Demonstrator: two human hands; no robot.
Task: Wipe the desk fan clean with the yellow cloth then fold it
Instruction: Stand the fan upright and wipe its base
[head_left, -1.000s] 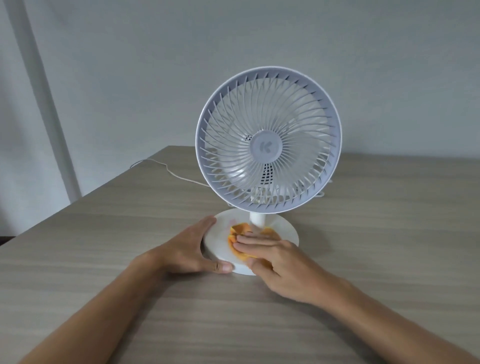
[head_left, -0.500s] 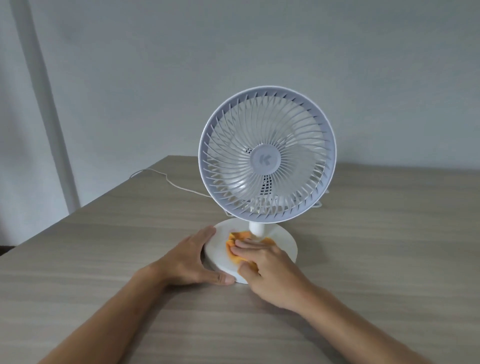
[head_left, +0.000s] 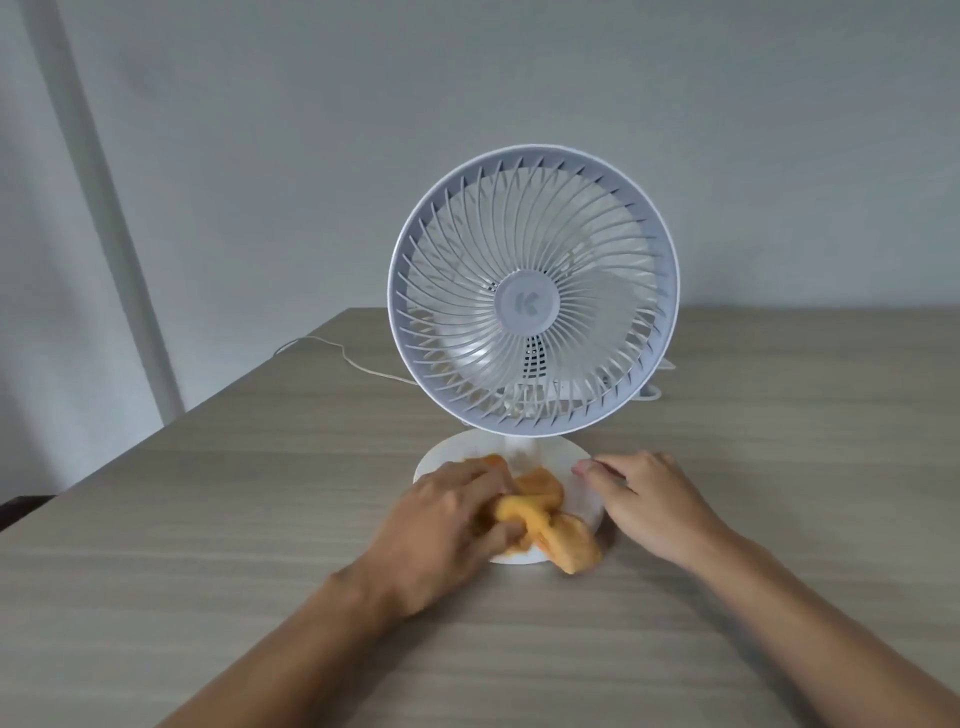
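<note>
A white desk fan stands upright on the wooden table, its round grille facing me. On its round base lies the bunched yellow cloth, one end hanging over the base's front right edge onto the table. My left hand, blurred by motion, grips the cloth's left part on the front of the base. My right hand holds the base's right rim, thumb on top and fingers curled at the edge. The short stem is partly hidden behind the cloth.
The fan's white cord trails over the table to the back left edge, and a loop of it lies behind the fan on the right. The table's left edge runs diagonally, with a grey wall behind.
The cloth has passed from my right hand to my left. My left hand left the base's left rim, and my right hand moved to the right rim. The camera view shifted downward.
</note>
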